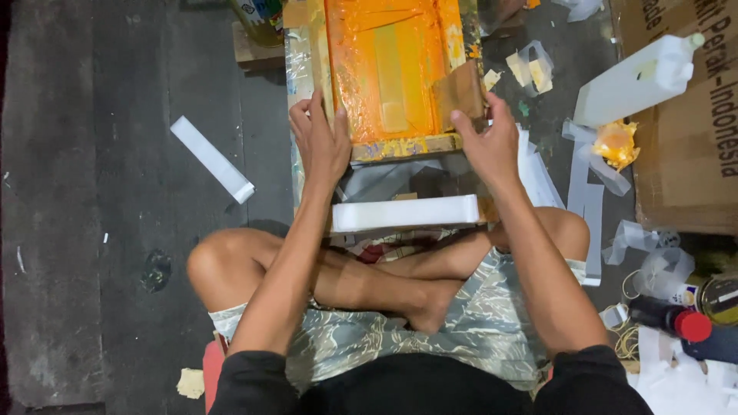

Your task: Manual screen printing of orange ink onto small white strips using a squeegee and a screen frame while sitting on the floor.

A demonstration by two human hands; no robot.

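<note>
A person is sitting cross-legged on a dark floor (115,230), facing a wooden printing frame (400,146) whose screen is coated with orange ink. The frame is lying straight ahead of the knees, its long axis running away from the body, and its near rail is sitting between the two hands, so both are reaching it about equally. The left hand (321,142) is resting with fingers spread and extended along the frame's left rail near the corner, pressing rather than clasping. The right hand (484,142) is curling partly open over the near right corner, thumb pointing inward along the rail; it is probably gripping the wood, though the palm is hiding the contact. Just under the frame's near edge a stack of white strips (406,213) is lying crosswise, close to the shins. To the right a cardboard box (692,154) is standing with a white plastic jug (634,81) leaning on it. A single white strip (211,159) is lying loose well to the left.
</note>
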